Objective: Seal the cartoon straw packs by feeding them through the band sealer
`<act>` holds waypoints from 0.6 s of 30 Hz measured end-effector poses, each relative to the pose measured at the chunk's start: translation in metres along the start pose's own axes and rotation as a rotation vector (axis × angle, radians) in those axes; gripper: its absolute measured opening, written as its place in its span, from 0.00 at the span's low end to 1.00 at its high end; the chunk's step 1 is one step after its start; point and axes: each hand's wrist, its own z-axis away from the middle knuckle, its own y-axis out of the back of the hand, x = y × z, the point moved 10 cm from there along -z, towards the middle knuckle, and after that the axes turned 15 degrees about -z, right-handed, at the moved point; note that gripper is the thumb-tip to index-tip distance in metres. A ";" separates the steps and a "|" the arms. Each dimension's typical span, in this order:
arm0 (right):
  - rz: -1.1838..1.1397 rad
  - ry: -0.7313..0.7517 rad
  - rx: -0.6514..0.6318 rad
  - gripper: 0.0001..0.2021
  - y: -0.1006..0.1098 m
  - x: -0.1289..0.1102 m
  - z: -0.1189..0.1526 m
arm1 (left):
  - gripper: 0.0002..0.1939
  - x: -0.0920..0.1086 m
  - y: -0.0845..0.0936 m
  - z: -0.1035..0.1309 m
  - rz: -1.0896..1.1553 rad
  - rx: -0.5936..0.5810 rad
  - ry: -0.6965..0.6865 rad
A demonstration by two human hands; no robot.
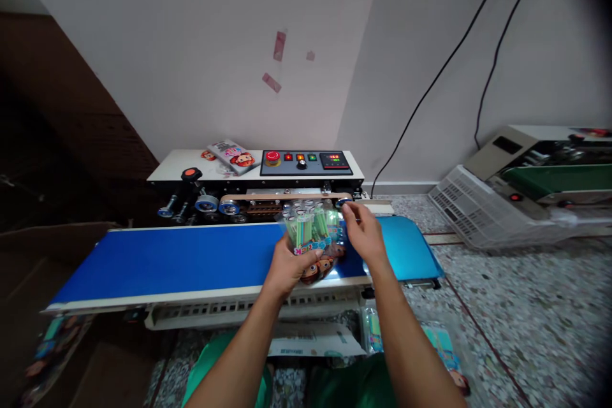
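Observation:
A clear plastic bag with light-green sticks inside and cartoon figures printed on its lower part is held up over the blue conveyor belt. My left hand grips its lower left side, thumb across the front. At the bag's upper right corner, the fingers of my right hand are closed together on the edge. The bag's top faces the band sealing machine, close to its drive belt and blue-rimmed wheels.
A printed packet lies on the machine's top, left of the control panel with its red stop button. More filled bags are on the floor below right. A white plastic basket stands by another machine. An open cardboard box is at lower left.

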 end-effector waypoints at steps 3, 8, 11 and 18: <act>-0.414 -0.074 -0.385 0.20 -0.039 -0.021 0.018 | 0.24 0.001 -0.001 0.000 0.002 -0.002 -0.014; -0.634 -0.141 -0.396 0.10 -0.049 -0.023 0.027 | 0.23 -0.001 -0.001 0.000 0.012 0.041 -0.014; -0.741 -0.180 -0.226 0.10 -0.042 -0.008 0.024 | 0.22 -0.002 -0.005 0.000 0.045 0.031 0.015; -0.862 -0.091 0.180 0.13 0.005 0.009 0.013 | 0.20 0.002 -0.006 0.000 0.167 0.029 -0.002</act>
